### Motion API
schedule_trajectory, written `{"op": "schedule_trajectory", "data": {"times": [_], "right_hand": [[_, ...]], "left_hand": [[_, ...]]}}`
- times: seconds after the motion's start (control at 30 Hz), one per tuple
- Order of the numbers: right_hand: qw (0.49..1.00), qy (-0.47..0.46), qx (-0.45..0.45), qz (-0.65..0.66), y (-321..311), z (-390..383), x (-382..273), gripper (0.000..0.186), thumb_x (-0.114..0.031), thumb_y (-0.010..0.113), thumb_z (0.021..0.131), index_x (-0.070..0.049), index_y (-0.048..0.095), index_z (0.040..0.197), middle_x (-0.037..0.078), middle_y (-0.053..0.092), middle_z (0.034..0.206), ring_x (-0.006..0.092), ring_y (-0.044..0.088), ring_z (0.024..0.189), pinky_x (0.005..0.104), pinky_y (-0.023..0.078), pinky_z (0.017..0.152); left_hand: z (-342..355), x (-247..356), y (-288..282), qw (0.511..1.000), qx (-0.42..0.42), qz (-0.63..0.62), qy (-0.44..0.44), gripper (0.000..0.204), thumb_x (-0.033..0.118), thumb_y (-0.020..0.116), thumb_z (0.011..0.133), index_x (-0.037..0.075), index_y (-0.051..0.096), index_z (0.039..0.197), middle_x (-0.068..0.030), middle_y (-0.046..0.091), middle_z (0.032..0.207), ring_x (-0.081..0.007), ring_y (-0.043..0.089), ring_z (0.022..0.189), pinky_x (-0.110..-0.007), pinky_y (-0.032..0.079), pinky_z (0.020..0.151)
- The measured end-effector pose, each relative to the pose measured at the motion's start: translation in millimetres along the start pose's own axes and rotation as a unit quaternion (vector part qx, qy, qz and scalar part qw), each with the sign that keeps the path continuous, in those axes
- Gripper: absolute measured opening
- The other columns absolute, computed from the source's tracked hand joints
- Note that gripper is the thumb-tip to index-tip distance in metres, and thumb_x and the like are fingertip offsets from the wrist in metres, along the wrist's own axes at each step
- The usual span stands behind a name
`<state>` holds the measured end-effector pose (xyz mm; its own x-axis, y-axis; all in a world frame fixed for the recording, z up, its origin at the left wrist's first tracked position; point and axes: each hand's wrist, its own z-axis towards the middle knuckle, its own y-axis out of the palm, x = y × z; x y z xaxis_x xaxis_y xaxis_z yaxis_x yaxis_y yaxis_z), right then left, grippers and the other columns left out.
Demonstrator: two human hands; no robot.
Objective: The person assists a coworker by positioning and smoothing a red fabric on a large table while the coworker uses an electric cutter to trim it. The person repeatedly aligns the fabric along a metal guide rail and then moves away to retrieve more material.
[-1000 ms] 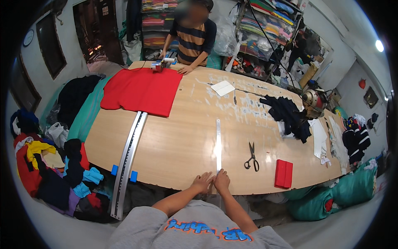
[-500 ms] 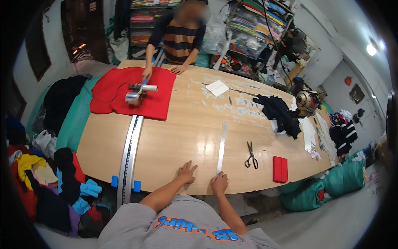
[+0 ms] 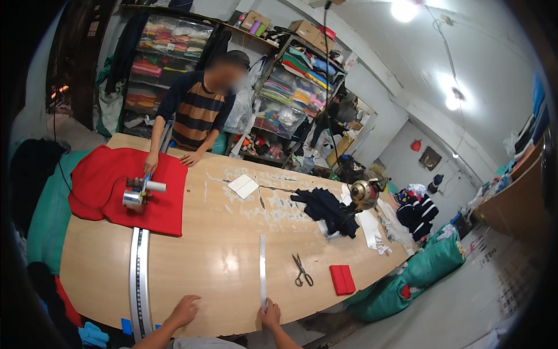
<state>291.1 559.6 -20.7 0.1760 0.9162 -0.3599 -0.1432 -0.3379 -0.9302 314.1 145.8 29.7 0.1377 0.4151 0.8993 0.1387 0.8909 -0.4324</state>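
Observation:
My right hand [image 3: 270, 316] is closed on the near end of a long metal ruler [image 3: 263, 267], which lies flat on the wooden table [image 3: 215, 279] and points away from me. My left hand [image 3: 185, 310] is over the table's near edge, fingers stretched out and holding nothing. A pair of black-handled scissors [image 3: 301, 271] rests to the right of the ruler. Beyond it is a folded red cloth bundle [image 3: 342, 280]. Across the table at the left, a person [image 3: 200, 110] has one hand on a cutting machine [image 3: 139, 196] sitting over red fabric [image 3: 165, 212].
A metal rail [image 3: 139, 279] runs along the table's left side. Dark fabric [image 3: 328, 212], a white card [image 3: 243, 186] and a round machine [image 3: 365, 195] are on the far side. Green sacks [image 3: 430, 260] line the right edge. Shelves of folded cloth [image 3: 174, 41] stand behind.
The view has swung up and to the right, so table things sit lower and further left. My left hand's fingers now point to the right. My right hand still grips the ruler.

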Motion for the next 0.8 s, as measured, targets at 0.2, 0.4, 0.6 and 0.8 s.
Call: {"op": "schedule_trajectory", "data": {"times": [0.2,0.4,0.6,0.8], "right_hand": [[0.997,0.052,-0.039,0.034,-6.7,17.1,-1.4,0.052,-0.024,0.070,0.092,-0.007,0.060,0.141,0.023,0.066,0.110,0.0419,0.061,0.109,0.0562,0.049,0.098],[0.994,-0.101,0.030,0.041,-4.0,49.9,-120.1,0.050,-0.014,0.067,0.093,0.000,0.058,0.140,0.028,0.062,0.122,0.0470,0.056,0.119,0.0570,0.044,0.105],[0.940,-0.322,-0.030,0.105,55.1,102.0,-328.3,0.059,-0.014,0.068,0.097,-0.002,0.047,0.151,0.032,0.045,0.151,0.0503,0.039,0.144,0.0577,0.034,0.120],[0.897,-0.425,-0.120,0.003,119.4,136.0,-480.4,0.102,-0.042,0.074,0.093,-0.008,0.017,0.170,0.028,0.012,0.174,0.0452,0.010,0.162,0.0622,0.011,0.129]], "left_hand": [[-127.9,-78.2,-54.0,0.892,0.437,-0.012,-0.117,0.024,-0.004,0.058,0.091,-0.002,0.068,0.113,-0.0215,0.066,0.124,-0.0330,0.066,0.117,-0.040,0.053,0.098],[-308.9,-29.5,-33.4,0.737,0.468,0.382,-0.303,0.032,0.027,0.070,0.099,0.005,0.071,0.121,-0.0148,0.073,0.113,-0.0339,0.070,0.099,-0.044,0.056,0.087],[-351.8,10.6,-34.3,0.796,0.308,0.037,-0.519,0.036,0.028,0.049,0.109,0.000,0.071,0.114,-0.0193,0.074,0.102,-0.0354,0.070,0.093,-0.047,0.052,0.085],[-347.8,-37.6,-41.2,0.713,0.303,-0.067,-0.629,0.053,0.031,0.042,0.111,-0.006,0.061,0.080,-0.0183,0.058,0.073,-0.0317,0.059,0.072,-0.050,0.042,0.070]]}}
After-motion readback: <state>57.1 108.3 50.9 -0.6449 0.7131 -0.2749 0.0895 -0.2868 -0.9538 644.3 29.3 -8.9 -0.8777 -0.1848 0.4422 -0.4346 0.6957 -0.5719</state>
